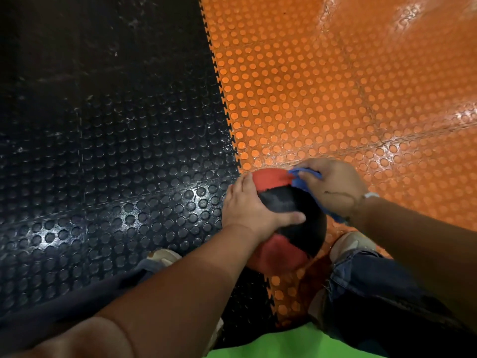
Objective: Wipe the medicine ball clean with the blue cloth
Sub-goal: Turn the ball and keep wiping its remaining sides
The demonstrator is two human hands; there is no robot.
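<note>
We see the black mat [103,125] and orange mat [335,86] meet under the medicine ball [296,228], which sits between our shoes [351,244]. Left hand [247,208] cups its side, thumb across, likely against rolling. Right hand [333,187] clutches the bunched blue cloth [302,180] on its far side.

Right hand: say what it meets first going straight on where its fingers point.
Across the medicine ball's red panel, the right hand with its blue cloth would probably meet the left hand first.
</note>
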